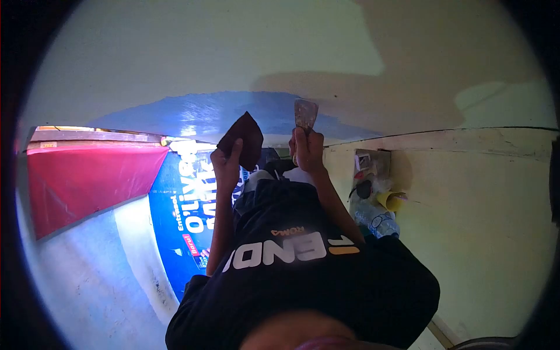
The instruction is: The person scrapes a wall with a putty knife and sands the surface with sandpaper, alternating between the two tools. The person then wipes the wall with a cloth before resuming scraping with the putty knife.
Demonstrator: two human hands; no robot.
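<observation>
Between the thumb and fingers of my left hand (228,166) is a dark brown folded sheet of sandpaper (246,140), its pointed corner up. My right hand (307,150) grips a putty knife (305,113) by its lower end, with the wide, smeared blade upward. Both hands are side by side in front of my chest, a short gap between them. Behind the two tools spreads a pale wall surface (233,46) with a blue-grey patch (157,114) along its edge. The blade overlaps that patch in this view.
A ledge at right carries a yellow cup (389,201), a clear plastic bottle (376,220) and other small items. To the left hang a red panel (93,175) and a blue printed banner (169,227). Shadows fall across the wall.
</observation>
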